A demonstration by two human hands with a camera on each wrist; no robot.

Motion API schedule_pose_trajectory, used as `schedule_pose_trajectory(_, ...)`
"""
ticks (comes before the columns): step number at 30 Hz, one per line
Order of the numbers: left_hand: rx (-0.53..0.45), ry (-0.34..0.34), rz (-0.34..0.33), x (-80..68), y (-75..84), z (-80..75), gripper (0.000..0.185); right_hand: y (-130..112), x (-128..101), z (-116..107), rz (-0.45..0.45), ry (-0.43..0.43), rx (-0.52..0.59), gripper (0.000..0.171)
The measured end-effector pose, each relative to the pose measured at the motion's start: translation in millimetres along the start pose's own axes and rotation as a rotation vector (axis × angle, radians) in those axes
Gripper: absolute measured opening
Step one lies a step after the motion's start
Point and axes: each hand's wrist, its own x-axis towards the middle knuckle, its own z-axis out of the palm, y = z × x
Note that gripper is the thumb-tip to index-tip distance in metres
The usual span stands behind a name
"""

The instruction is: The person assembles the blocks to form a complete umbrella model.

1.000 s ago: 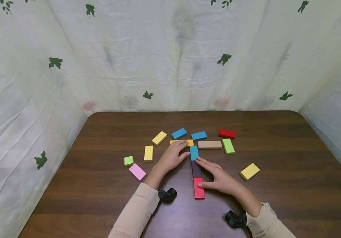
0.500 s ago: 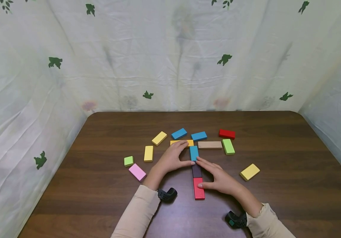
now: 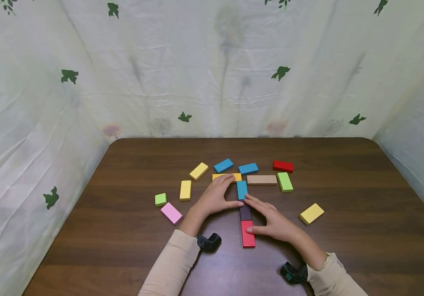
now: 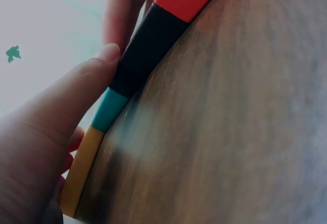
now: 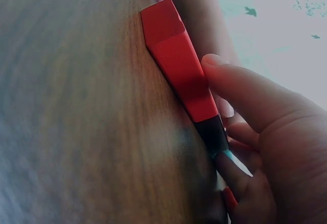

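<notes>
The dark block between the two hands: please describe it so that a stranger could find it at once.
On the brown table, a straight row of blocks runs toward the person. The dark purple block lies in it between the blue block and the red block. It is the only near-black block.

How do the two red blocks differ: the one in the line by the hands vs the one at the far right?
The near red block ends a line, butting the dark block; the far red block lies alone, apart from its neighbours. The near one runs lengthwise away from the person; the far one lies crosswise. The right hand touches the near one with its thumb; nothing touches the far one. Both are flat on the table, with the same colour and oblong shape.
</notes>
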Motion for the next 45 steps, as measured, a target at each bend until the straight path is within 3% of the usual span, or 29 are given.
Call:
schedule_pose_trajectory(11, -0.011, 0.012, 0.006, -0.1, -0.5, 0.6, 0.090, 0, 3, -7, 0.042, 0.029, 0.082, 0.069)
schedule_pose_trajectory(24, -0.002, 0.008, -0.005, 0.0, -1.1, 1.8, 0.089, 1, 16, -35, 0.061, 0.147, 0.132, 0.068)
schedule_pose_trajectory(38, -0.013, 0.010, -0.009, -0.1, -1.0, 1.9, 0.088, 23, 36, -55, 0.152, 0.239, 0.081, 0.065)
schedule_pose_trajectory(45, -0.009, 0.009, -0.016, 0.4, -1.9, 3.1, 0.088, 38, 43, -58, 0.154, 0.237, 0.024, 0.064)
